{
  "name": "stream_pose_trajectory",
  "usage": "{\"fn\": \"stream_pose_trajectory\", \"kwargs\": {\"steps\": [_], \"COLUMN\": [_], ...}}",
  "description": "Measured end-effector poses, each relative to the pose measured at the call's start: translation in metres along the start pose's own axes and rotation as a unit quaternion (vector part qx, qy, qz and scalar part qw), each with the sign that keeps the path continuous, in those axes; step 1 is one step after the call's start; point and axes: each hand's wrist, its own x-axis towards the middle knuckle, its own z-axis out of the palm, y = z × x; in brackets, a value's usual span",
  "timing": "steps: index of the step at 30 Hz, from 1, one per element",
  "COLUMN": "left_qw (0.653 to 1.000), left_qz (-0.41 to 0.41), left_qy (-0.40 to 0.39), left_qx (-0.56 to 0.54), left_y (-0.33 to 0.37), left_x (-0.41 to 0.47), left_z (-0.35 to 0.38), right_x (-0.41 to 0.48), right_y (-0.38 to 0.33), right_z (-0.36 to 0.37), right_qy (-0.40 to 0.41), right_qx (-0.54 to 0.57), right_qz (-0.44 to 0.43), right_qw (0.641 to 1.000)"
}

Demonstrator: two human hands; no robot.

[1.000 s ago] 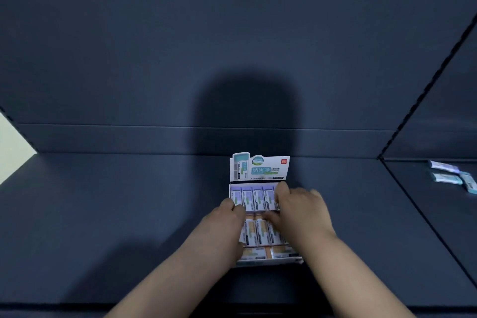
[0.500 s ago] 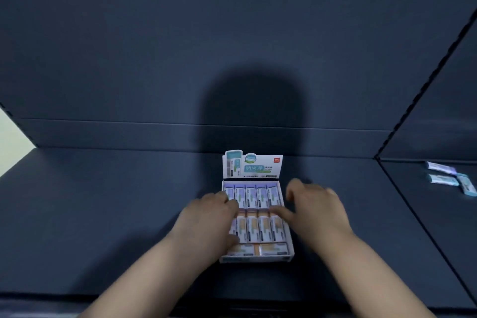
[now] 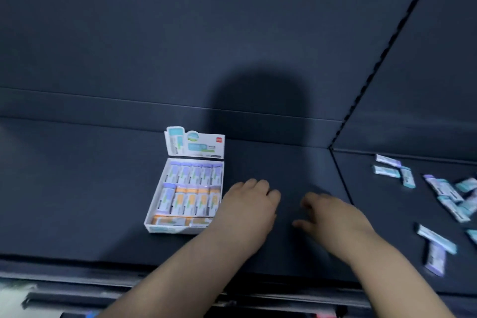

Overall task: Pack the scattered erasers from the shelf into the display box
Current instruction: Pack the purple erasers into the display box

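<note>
The white display box [image 3: 148,223] stands on the dark shelf [image 3: 77,188] with its printed flap [image 3: 194,142] upright at the back. Rows of packed erasers [image 3: 192,188] with purple and orange sleeves fill it. My left hand [image 3: 249,205] hovers just right of the box, fingers loosely curled, holding nothing. My right hand [image 3: 333,214] is further right over bare shelf, fingers spread and blurred, also holding nothing. Several scattered erasers [image 3: 444,193] lie on the neighbouring shelf section at the far right, well beyond my right hand.
A seam [image 3: 340,173] divides the two shelf sections between my right hand and the loose erasers. The shelf's front edge [image 3: 154,273] runs below my forearms. The dark back panel [image 3: 232,33] rises behind the box.
Both hands have left the box and moved right. The view has swung right, so the box now sits left of centre and more loose erasers show at the right.
</note>
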Motion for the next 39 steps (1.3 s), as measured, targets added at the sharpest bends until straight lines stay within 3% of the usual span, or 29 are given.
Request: {"fn": "stream_pose_trajectory", "kwargs": {"steps": [15, 23, 32, 39], "left_qw": [0.996, 0.997, 0.994, 0.979], "left_qz": [0.058, 0.054, -0.061, -0.153], "left_qy": [-0.063, -0.049, -0.08, -0.107], "left_qx": [-0.022, -0.014, -0.036, -0.08], "left_y": [0.054, 0.142, 0.28, 0.298], "left_x": [0.027, 0.056, 0.101, 0.109], "left_z": [0.005, 0.023, 0.046, 0.058], "right_x": [-0.045, -0.072, -0.099, -0.083], "right_y": [0.062, 0.158, 0.327, 0.347], "right_z": [0.011, 0.024, 0.007, 0.008], "right_qy": [0.136, 0.196, 0.157, 0.122], "right_qx": [0.063, 0.135, 0.143, 0.151], "right_qz": [0.044, 0.044, 0.035, -0.035], "right_qw": [0.988, 0.97, 0.977, 0.98]}}
